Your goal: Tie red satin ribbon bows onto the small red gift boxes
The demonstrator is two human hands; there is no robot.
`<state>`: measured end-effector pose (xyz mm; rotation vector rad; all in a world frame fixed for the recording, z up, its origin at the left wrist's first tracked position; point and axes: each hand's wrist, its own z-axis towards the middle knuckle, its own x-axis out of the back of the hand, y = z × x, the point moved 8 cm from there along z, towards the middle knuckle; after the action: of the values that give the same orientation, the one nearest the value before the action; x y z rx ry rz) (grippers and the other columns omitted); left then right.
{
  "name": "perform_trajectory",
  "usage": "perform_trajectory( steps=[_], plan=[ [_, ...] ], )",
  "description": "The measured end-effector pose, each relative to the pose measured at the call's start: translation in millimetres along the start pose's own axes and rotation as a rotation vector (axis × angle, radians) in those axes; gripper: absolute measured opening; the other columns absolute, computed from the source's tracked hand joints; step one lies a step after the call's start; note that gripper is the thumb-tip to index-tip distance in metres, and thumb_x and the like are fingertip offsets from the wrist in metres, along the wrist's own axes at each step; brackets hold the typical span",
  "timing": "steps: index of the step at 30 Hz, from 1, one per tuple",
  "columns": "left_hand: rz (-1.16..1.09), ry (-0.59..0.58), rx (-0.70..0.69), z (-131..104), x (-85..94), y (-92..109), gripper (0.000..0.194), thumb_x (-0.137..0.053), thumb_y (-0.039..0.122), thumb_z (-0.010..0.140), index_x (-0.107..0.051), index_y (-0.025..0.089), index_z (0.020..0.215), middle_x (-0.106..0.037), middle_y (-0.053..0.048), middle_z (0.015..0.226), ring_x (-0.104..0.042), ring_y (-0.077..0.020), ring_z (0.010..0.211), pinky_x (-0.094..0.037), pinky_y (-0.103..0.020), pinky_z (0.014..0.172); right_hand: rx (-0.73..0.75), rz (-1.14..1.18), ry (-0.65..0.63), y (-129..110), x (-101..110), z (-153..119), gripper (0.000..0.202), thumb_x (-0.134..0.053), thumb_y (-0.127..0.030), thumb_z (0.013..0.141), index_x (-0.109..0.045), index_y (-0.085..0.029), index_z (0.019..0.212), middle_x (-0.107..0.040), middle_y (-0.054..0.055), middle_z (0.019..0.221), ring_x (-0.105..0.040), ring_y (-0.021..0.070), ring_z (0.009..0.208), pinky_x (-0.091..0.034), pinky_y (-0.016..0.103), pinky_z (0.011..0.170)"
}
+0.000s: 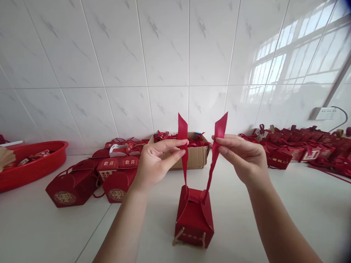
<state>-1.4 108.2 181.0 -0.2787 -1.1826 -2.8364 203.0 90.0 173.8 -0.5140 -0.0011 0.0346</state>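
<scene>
A small red gift box [195, 221] stands on the white table in front of me, its curved top flaps folded inward. A twisted cord handle [189, 244] hangs on its near side. From the top rise two ends of red ribbon [185, 164], spread apart in a V. My left hand [160, 159] pinches the left end between thumb and fingers. In a like pinch, my right hand [242, 157] holds the right end [221, 126]. Both ribbon tips stick up above the fingers, cut on a slant.
Several larger red boxes [74, 182] stand at the left, beside a red plastic basin [49, 157] with small packets. Behind my hands, a cardboard box [199, 157] holds red ribbons. Many small red boxes [297, 146] line the right by the tiled wall [167, 51], below a power socket [323, 113].
</scene>
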Motion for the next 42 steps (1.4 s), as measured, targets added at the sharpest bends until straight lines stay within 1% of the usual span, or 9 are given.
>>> perform_trajectory(
  steps=[4,10,17,22,26,30,36,39,42],
  plan=[
    [-0.001,-0.043,-0.001,-1,-2.7,2,0.021,-0.072,0.02,0.073,-0.073,0.027,0.092,-0.074,0.001,0.093,-0.068,-0.0118,0.077,-0.056,-0.022,0.075,-0.015,-0.024,-0.016,3,0,1,0.03,-0.065,-0.011,0.079,-0.073,-0.035,0.095,-0.071,-0.001,0.092,-0.062,0.0161,0.089,-0.05,0.033,0.08],
    [0.002,-0.016,-0.009,-2,-1.2,5,0.02,-0.072,0.019,0.073,-0.073,0.027,0.092,-0.074,0.0,0.093,-0.069,-0.013,0.076,-0.056,-0.025,0.077,-0.013,-0.026,-0.039,4,-1,1,0.031,-0.064,-0.01,0.08,-0.073,-0.035,0.094,-0.07,-0.001,0.088,-0.061,0.0142,0.082,-0.049,0.029,0.07],
    [-0.009,0.006,-0.016,-3,-2.5,8,0.022,-0.072,0.017,0.073,-0.073,0.029,0.092,-0.074,0.002,0.09,-0.068,-0.0123,0.076,-0.056,-0.024,0.075,0.001,-0.051,-0.025,1,0,2,0.03,-0.063,-0.009,0.08,-0.073,-0.033,0.093,-0.071,-0.001,0.088,-0.063,0.0152,0.082,-0.051,0.032,0.074],
    [-0.004,0.058,-0.017,-4,2.9,10,0.025,-0.073,0.016,0.071,-0.073,0.031,0.091,-0.074,0.004,0.081,-0.067,-0.0103,0.073,-0.055,-0.02,0.071,0.012,-0.038,0.02,-2,4,3,0.03,-0.064,-0.01,0.079,-0.073,-0.034,0.094,-0.072,-0.001,0.092,-0.064,0.0161,0.088,-0.053,0.031,0.076],
    [-0.081,0.037,0.056,-3,2.5,3,0.02,-0.073,0.021,0.073,-0.074,0.028,0.091,-0.074,0.001,0.08,-0.068,-0.0142,0.076,-0.056,-0.025,0.074,-0.028,-0.027,0.032,1,6,4,0.027,-0.066,-0.014,0.078,-0.072,-0.034,0.096,-0.071,-0.001,0.098,-0.064,0.0186,0.096,-0.055,0.033,0.078],
    [-0.116,0.01,0.05,-2,-0.3,4,0.016,-0.072,0.022,0.073,-0.075,0.026,0.088,-0.075,-0.001,0.087,-0.069,-0.0162,0.079,-0.056,-0.03,0.079,-0.103,0.003,0.056,9,8,3,0.02,-0.067,-0.021,0.079,-0.072,-0.032,0.095,-0.071,0.0,0.102,-0.065,0.0211,0.098,-0.057,0.037,0.079],
    [-0.08,0.014,0.02,-2,-2.0,8,0.013,-0.07,0.018,0.075,-0.073,0.024,0.085,-0.074,0.001,0.084,-0.068,-0.0147,0.081,-0.056,-0.024,0.075,-0.105,0.093,0.057,11,7,4,0.02,-0.062,-0.019,0.083,-0.072,-0.031,0.094,-0.072,-0.001,0.098,-0.065,0.0184,0.098,-0.055,0.036,0.086],
    [-0.075,0.041,0.009,0,-1.0,8,0.006,-0.07,0.019,0.075,-0.069,0.021,0.08,-0.072,0.0,0.081,-0.069,-0.0161,0.081,-0.056,-0.025,0.074,-0.115,0.096,0.052,12,5,4,0.02,-0.061,-0.019,0.084,-0.072,-0.031,0.095,-0.072,-0.001,0.098,-0.065,0.0184,0.099,-0.054,0.036,0.088],
    [-0.106,0.054,0.03,1,-0.9,7,0.011,-0.07,0.019,0.075,-0.06,0.02,0.079,-0.068,0.002,0.073,-0.07,-0.017,0.074,-0.056,-0.027,0.072,-0.128,0.098,0.059,14,3,3,0.02,-0.061,-0.02,0.084,-0.072,-0.031,0.096,-0.072,-0.001,0.1,-0.064,0.019,0.102,-0.051,0.039,0.093]
  ],
)
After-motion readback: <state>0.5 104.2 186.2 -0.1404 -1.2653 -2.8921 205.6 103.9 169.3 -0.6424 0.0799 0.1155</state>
